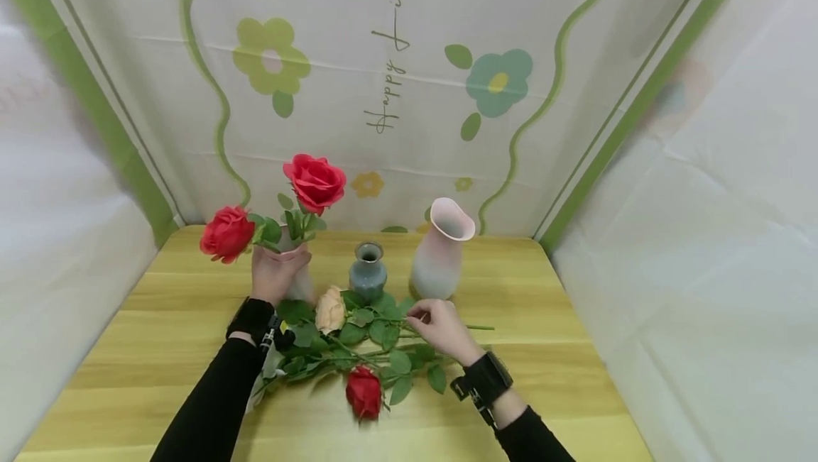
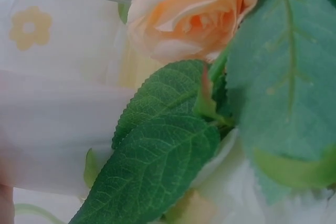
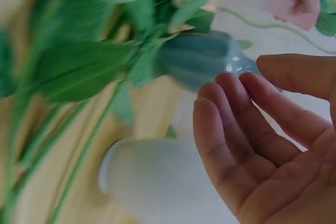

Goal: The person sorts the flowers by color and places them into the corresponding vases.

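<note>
My left hand grips a pink-and-white vase near its rim. Two red roses rise from this vase, one upright, the other leaning left. My right hand is over the stems of the flowers lying on the table. Its fingers are loosely bent with nothing between them, as the right wrist view shows. Among the lying flowers are a peach rose and a red rose, with green leaves and stems between. In the left wrist view, the peach rose is close beside the held vase.
Behind the lying flowers stands a small blue-grey vase. A second, taller pink-and-white vase stands to its right, just beyond my right hand. White fabric walls close off the back and sides of the wooden table.
</note>
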`<action>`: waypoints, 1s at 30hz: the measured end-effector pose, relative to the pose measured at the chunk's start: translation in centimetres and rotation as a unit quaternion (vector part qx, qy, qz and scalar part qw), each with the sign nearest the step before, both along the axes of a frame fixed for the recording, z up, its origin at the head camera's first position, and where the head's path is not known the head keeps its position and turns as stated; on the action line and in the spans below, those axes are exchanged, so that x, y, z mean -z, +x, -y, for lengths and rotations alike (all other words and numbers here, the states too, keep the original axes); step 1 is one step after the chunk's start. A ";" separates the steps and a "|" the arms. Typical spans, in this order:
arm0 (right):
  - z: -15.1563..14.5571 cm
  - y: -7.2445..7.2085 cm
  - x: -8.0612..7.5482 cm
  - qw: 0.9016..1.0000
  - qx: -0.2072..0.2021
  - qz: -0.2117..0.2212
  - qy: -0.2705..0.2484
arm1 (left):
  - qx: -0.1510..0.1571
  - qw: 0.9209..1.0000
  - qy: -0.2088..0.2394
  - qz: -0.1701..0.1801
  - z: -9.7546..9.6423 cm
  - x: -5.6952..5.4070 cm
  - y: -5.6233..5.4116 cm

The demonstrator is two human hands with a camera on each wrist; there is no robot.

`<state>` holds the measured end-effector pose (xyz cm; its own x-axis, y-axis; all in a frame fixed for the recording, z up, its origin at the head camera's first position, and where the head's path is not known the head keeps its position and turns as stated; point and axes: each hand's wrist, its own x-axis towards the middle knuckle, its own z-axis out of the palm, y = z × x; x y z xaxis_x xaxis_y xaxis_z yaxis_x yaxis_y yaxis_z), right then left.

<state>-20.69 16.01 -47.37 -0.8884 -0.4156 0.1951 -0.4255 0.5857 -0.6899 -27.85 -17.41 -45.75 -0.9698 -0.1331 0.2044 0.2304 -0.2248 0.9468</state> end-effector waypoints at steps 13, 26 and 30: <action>-4.5 3.7 2.5 0.981 0.005 -0.078 0.176 | 0.000 1.000 0.026 0.004 -0.3 0.6 -0.7; -3.2 3.4 4.2 0.941 -0.068 -0.202 0.262 | 0.001 0.999 0.027 -0.026 0.3 1.0 -0.6; -2.9 3.5 4.7 0.934 -0.078 -0.212 0.277 | -0.004 0.999 0.014 -0.037 0.4 1.3 -0.3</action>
